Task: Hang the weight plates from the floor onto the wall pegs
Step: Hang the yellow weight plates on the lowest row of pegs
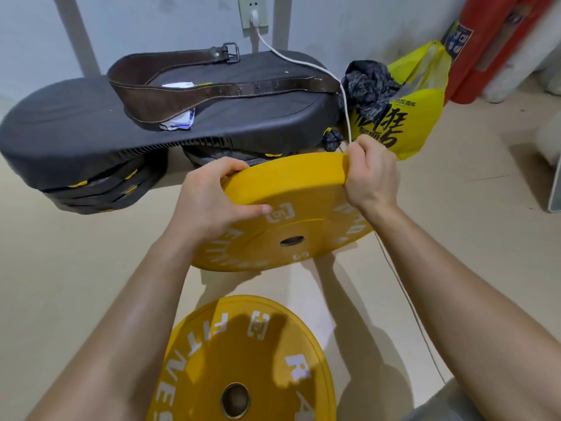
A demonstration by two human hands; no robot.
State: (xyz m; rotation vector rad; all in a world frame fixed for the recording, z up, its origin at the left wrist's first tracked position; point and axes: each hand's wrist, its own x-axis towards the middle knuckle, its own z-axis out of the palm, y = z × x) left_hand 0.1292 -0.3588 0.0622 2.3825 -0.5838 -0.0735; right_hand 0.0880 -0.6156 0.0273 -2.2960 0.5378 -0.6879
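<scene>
A yellow weight plate (291,208) with white lettering is tilted up off the floor, its far rim raised. My left hand (209,196) grips its left upper rim, thumb lying on the face. My right hand (372,174) grips the right upper rim, fingers curled over the edge. A second yellow plate (243,360) lies flat on the floor close to me, between my forearms. No wall pegs are in view.
A stack of black plates (100,189) sits at the left under a dark padded cover (76,123) with a brown leather belt (218,86) on it. A white cable (303,60) runs from a wall socket down past the yellow bag (416,110).
</scene>
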